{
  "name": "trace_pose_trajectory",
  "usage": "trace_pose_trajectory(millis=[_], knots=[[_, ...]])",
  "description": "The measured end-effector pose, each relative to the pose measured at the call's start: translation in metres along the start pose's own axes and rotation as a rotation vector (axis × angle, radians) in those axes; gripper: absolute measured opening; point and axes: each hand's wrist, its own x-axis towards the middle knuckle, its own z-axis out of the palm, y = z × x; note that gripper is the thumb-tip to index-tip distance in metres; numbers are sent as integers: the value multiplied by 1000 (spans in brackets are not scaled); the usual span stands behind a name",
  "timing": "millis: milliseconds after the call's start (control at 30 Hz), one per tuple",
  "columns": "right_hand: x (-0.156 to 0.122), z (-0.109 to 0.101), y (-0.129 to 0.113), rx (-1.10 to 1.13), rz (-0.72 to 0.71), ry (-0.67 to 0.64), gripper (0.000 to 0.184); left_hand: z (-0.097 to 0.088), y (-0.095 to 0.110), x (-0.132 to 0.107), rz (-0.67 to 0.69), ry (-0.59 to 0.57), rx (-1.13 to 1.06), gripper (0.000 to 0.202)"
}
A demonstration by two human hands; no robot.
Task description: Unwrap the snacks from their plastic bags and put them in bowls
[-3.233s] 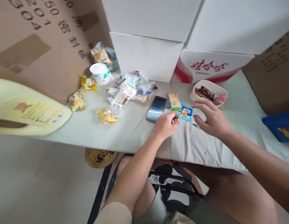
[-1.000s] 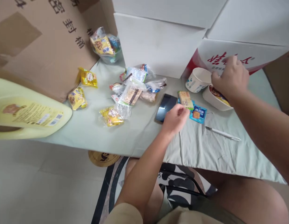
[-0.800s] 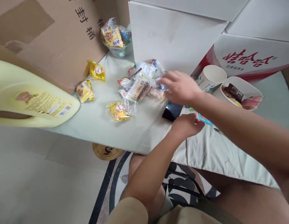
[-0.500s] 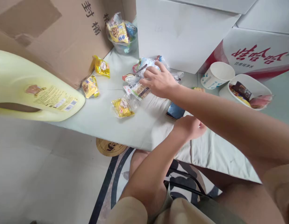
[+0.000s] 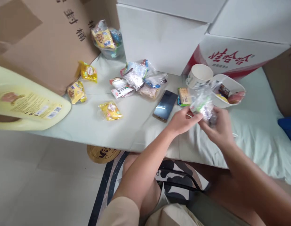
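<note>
A clear plastic snack packet (image 5: 205, 106), blurred by motion, is held between both hands above the cloth, in front of the white plastic tub (image 5: 235, 105). My right hand (image 5: 219, 127) grips its right side. My left hand (image 5: 184, 121) pinches its near left edge. Just beyond my left fingers lies a small tan and green snack packet (image 5: 184, 96). A dark phone (image 5: 165, 105) rests flat to the left of that. Farther left is a heap of wrapped snacks (image 5: 134, 78), with a yellow snack packet (image 5: 111, 111) apart from it.
White cartons (image 5: 161, 40) stand along the back. A paper cup (image 5: 199, 75) touches the tub. At left are a large pale-yellow jug (image 5: 30, 103), a brown cardboard box (image 5: 42, 40), two yellow packets (image 5: 89, 71) and a filled clear tub (image 5: 112, 51). The cloth's front edge drops to the floor.
My right hand has left the snack heap and come right and nearer with a packet. My left hand now also holds that packet. The view has shifted right, and the phone is uncovered.
</note>
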Motion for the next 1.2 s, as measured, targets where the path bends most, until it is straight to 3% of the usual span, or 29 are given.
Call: trace_pose_trajectory(millis=[67,133,233,333,433,567,633,767,900,1000,1100,1200], knots=[[-17,8,2,55,65,49,50,12,-5,8,2,-25,-179,35],[-24,11,0,164,73,-3,58,22,-12,17,-27,37,-292,35],[-23,-2,6,393,92,-104,65,31,-18,29,-98,196,-478,35],[-24,-20,28,669,153,-154,65,32,-16,31,-170,186,-596,41],[-28,-27,47,826,123,-220,68,33,-16,27,-210,123,-534,45],[-35,-26,50,785,35,-192,15,37,-25,22,-114,224,-278,53],[-38,-26,46,759,59,-151,14,41,-31,22,-59,246,-141,56],[-37,-26,35,704,230,-152,13,48,-35,19,-54,61,-109,57],[-33,-20,28,664,351,-102,15,51,-36,15,-64,-189,-247,81],[-31,-12,33,811,356,-126,11,48,-35,14,-66,-151,-185,83],[-29,-8,47,964,441,-54,31,42,-28,11,-91,-56,-117,64],[-26,-11,58,1016,426,-147,48,36,-20,5,-210,-195,-33,62]])
